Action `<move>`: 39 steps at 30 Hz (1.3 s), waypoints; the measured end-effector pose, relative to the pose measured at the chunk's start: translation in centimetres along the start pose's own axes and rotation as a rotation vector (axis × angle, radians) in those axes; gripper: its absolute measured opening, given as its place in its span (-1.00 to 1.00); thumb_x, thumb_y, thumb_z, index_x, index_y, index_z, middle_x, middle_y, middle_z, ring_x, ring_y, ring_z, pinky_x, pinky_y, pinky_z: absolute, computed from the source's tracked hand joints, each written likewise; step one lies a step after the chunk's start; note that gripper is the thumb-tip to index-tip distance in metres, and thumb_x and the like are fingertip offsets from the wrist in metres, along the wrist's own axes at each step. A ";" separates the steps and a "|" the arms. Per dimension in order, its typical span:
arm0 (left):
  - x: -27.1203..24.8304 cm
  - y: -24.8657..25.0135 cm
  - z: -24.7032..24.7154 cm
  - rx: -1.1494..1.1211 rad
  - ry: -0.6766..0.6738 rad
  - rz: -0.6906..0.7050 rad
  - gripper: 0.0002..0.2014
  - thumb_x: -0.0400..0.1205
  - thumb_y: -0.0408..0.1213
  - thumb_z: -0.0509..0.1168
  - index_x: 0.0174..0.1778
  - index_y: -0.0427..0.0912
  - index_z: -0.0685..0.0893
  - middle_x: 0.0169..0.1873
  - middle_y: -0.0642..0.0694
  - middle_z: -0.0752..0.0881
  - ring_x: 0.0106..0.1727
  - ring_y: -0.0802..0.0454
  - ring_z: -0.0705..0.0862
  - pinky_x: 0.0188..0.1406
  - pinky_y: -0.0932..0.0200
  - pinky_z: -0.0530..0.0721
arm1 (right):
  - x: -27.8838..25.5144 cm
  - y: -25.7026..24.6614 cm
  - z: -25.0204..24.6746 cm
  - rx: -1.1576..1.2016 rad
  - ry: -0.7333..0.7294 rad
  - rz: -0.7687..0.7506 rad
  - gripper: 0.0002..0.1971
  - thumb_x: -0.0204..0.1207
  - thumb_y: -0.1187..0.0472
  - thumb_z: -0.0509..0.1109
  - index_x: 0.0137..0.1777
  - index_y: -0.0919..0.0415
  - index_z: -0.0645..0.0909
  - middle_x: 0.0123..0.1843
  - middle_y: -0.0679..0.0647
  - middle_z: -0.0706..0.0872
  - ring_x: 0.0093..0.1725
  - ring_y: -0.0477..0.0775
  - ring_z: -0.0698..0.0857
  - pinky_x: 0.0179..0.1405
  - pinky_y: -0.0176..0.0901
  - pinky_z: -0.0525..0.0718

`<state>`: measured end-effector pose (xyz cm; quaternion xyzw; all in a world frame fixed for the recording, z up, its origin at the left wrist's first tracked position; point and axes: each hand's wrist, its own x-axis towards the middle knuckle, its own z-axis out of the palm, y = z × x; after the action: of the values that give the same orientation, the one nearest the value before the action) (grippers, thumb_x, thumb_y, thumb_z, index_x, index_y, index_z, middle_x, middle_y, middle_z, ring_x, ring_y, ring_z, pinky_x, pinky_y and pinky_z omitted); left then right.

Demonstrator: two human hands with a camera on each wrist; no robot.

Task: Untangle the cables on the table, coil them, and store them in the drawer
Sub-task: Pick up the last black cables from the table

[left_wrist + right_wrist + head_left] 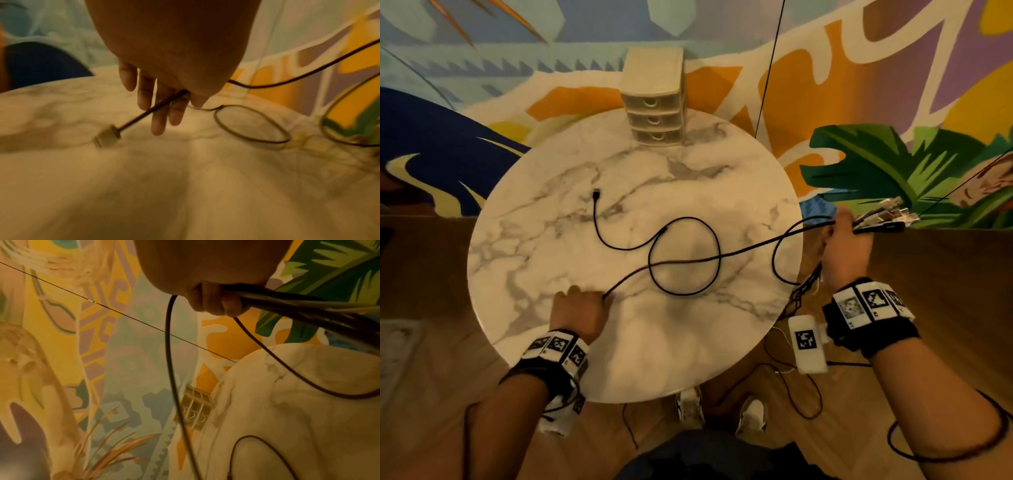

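The left hand [578,310] pinches one black cable [685,260] near its plug end on the table [722,342]; the right hand [847,250], off the table's edge, clenches the bundled cables [880,219]. Untangling is underway; next, draw this looped cable free, coil it, then use the closed drawer unit [654,113].

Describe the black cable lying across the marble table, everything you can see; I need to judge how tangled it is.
The black cable is thin, round and matte. One end, a small dark plug, lies free on the round marble table. From there it curves into one large flat loop, crossed by a straighter run. The left hand pinches that run near a pale connector. The other way it bends past the table's edge to the right hand, which grips a bundle of cables. No tight knot shows.
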<state>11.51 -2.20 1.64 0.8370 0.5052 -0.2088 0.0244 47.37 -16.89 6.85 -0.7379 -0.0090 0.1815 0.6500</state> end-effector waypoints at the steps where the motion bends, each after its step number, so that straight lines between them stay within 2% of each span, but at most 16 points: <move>1: -0.2 0.9 -0.8 -0.038 0.074 0.058 -0.47 0.73 0.11 -0.14 0.06 -0.06 0.71 -0.04 -0.17 0.77 0.06 -0.20 0.65 0.05 0.00 0.49 | 0.4 0.5 -0.2 0.013 0.021 -0.006 -0.78 0.54 -0.16 0.26 -0.18 -0.08 0.38 -0.31 -0.10 0.53 -0.36 -0.07 0.54 -0.28 -0.17 0.52; 2: -0.5 1.8 -1.5 -0.133 0.095 0.113 -0.43 0.72 0.15 -0.16 -0.01 -0.07 0.71 -0.13 -0.17 0.78 -0.04 -0.19 0.68 -0.03 0.02 0.52 | 0.5 0.7 -0.5 0.024 0.041 -0.002 -0.78 0.55 -0.15 0.26 -0.09 -0.02 0.44 -0.28 -0.06 0.56 -0.33 -0.04 0.55 -0.27 -0.11 0.52; 4: -1.2 3.7 -2.3 -0.363 -0.020 0.232 -0.42 0.67 0.25 -0.14 -0.08 -0.03 0.70 -0.21 -0.10 0.76 -0.17 -0.08 0.68 -0.16 0.04 0.57 | 1.1 1.1 -1.5 0.002 0.120 0.025 -0.65 0.61 -0.09 0.24 0.17 0.18 0.50 -0.11 0.05 0.64 -0.16 0.05 0.63 -0.13 -0.04 0.58; 7: -2.1 4.9 -1.7 -0.376 -0.203 0.380 -0.38 0.60 0.31 -0.20 0.01 0.01 0.67 -0.10 -0.01 0.75 -0.11 0.05 0.67 -0.03 0.03 0.60 | 2.2 0.9 -3.9 -0.025 0.268 0.066 -0.56 0.63 -0.10 0.21 0.29 0.25 0.48 0.08 0.13 0.63 0.05 0.12 0.62 0.08 -0.04 0.57; 10: -1.3 3.4 0.2 -0.278 -0.258 0.300 -0.49 0.70 0.16 -0.16 0.15 0.02 0.64 0.12 -0.05 0.72 0.09 -0.05 0.65 0.13 0.06 0.54 | 3.7 1.1 -6.9 -0.043 0.382 0.080 -0.56 0.63 -0.10 0.19 0.24 0.27 0.54 0.05 0.15 0.63 0.08 0.15 0.64 0.06 -0.07 0.57; 14: -0.2 4.8 -1.0 -0.428 -0.138 0.239 -0.63 0.71 0.08 -0.01 -0.16 0.02 0.64 -0.11 -0.11 0.73 -0.03 -0.14 0.68 -0.09 0.06 0.58 | 4.0 2.1 -10.1 -0.132 0.463 0.101 -0.53 0.65 -0.07 0.18 0.32 0.31 0.51 0.27 0.27 0.65 0.25 0.23 0.62 0.07 -0.09 0.52; 16: -0.2 7.8 -3.9 -0.631 -0.023 0.322 -0.72 0.72 -0.08 0.09 -0.22 -0.05 0.61 -0.24 -0.08 0.70 -0.19 0.01 0.67 -0.27 0.23 0.50 | 3.6 3.2 -10.9 -0.182 0.431 0.113 -0.51 0.66 -0.06 0.17 0.35 0.34 0.49 0.33 0.29 0.62 0.31 0.27 0.59 0.18 -0.03 0.51; 18: -0.6 11.7 -7.7 -0.880 0.107 0.380 -0.84 0.71 -0.23 0.15 -0.12 -0.08 0.61 -0.37 -0.02 0.63 -0.40 0.21 0.54 -0.46 0.36 0.40 | 3.2 4.4 -12.2 -0.266 0.366 0.136 -0.51 0.66 -0.06 0.17 0.34 0.36 0.49 0.27 0.30 0.64 0.26 0.27 0.61 0.16 0.00 0.51; 21: -1.8 16.1 -13.8 -1.229 0.217 0.455 -0.87 0.68 -0.36 0.14 0.00 -0.10 0.57 -0.60 0.04 0.39 -0.60 0.13 0.31 -0.60 0.20 0.29 | 3.0 7.1 -13.8 -0.384 0.170 0.230 -0.51 0.65 -0.09 0.16 0.20 0.37 0.59 -0.15 0.23 0.63 -0.19 0.17 0.61 -0.18 -0.04 0.51; 24: -3.6 19.8 -17.9 -1.411 0.235 0.579 -0.84 0.66 -0.45 0.10 -0.02 -0.17 0.57 -0.64 0.03 0.32 -0.61 0.12 0.24 -0.64 0.26 0.21 | 2.9 8.8 -15.9 -0.480 0.023 0.205 -0.58 0.64 -0.10 0.14 0.04 0.15 0.74 -0.48 0.11 0.45 -0.51 0.12 0.42 -0.41 -0.03 0.43; 27: -5.3 23.3 -19.1 -1.298 0.175 0.752 -0.87 0.67 -0.39 0.13 -0.05 -0.14 0.58 -0.68 0.08 0.38 -0.63 0.15 0.28 -0.64 0.25 0.26 | 2.1 7.6 -16.6 -0.371 -0.014 0.148 -0.64 0.64 -0.05 0.17 -0.11 0.10 0.75 -0.57 0.02 0.35 -0.60 0.03 0.33 -0.53 -0.14 0.31; 29: -6.2 25.7 -18.9 -1.135 0.092 0.851 -0.93 0.68 -0.31 0.18 -0.04 -0.10 0.56 -0.65 0.12 0.48 -0.62 0.21 0.36 -0.60 0.29 0.33 | 1.1 6.0 -16.7 -0.315 -0.138 0.085 -0.67 0.65 0.00 0.17 -0.16 0.02 0.74 -0.56 -0.01 0.36 -0.59 -0.03 0.33 -0.57 -0.20 0.29; 32: -6.7 29.0 -18.3 -0.819 0.003 0.941 -0.95 0.64 -0.28 0.25 -0.05 -0.16 0.60 -0.36 0.14 0.70 -0.31 0.21 0.64 -0.33 0.26 0.56 | -1.9 3.3 -16.4 -0.309 -0.414 -0.025 -0.74 0.67 0.06 0.16 0.01 0.11 0.68 -0.51 -0.03 0.40 -0.54 -0.09 0.37 -0.53 -0.19 0.37; 34: -7.1 30.7 -18.1 -0.660 -0.064 0.991 -0.91 0.64 -0.31 0.24 0.00 -0.15 0.62 -0.13 -0.03 0.74 -0.13 0.07 0.68 -0.11 0.08 0.65 | -3.6 2.1 -15.8 -0.178 -0.549 -0.043 -0.81 0.68 0.22 0.17 -0.11 0.25 0.56 -0.49 -0.04 0.46 -0.51 -0.09 0.39 -0.47 -0.14 0.41; 36: -7.3 31.4 -18.4 -0.655 -0.118 0.982 -0.87 0.64 -0.35 0.22 0.06 -0.16 0.61 -0.16 -0.06 0.72 -0.24 0.13 0.68 -0.25 0.17 0.66 | -4.3 1.4 -15.2 -0.075 -0.601 -0.086 -0.77 0.69 0.32 0.13 -0.20 0.17 0.50 -0.50 -0.12 0.50 -0.54 -0.15 0.37 -0.54 -0.29 0.39; 39: -7.5 31.2 -19.4 -0.922 -0.226 0.896 -0.91 0.60 -0.40 0.29 0.00 -0.21 0.61 -0.29 0.01 0.67 -0.50 0.24 0.59 -0.55 0.40 0.52 | -3.5 2.0 -15.5 -0.085 -0.543 -0.115 -0.67 0.69 0.15 0.15 -0.33 0.00 0.55 -0.54 -0.15 0.48 -0.58 -0.18 0.36 -0.56 -0.28 0.32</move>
<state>41.47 -18.80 16.83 0.8432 0.1396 -0.0270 0.5184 47.97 -32.86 7.17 -0.6869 -0.2324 0.3350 0.6015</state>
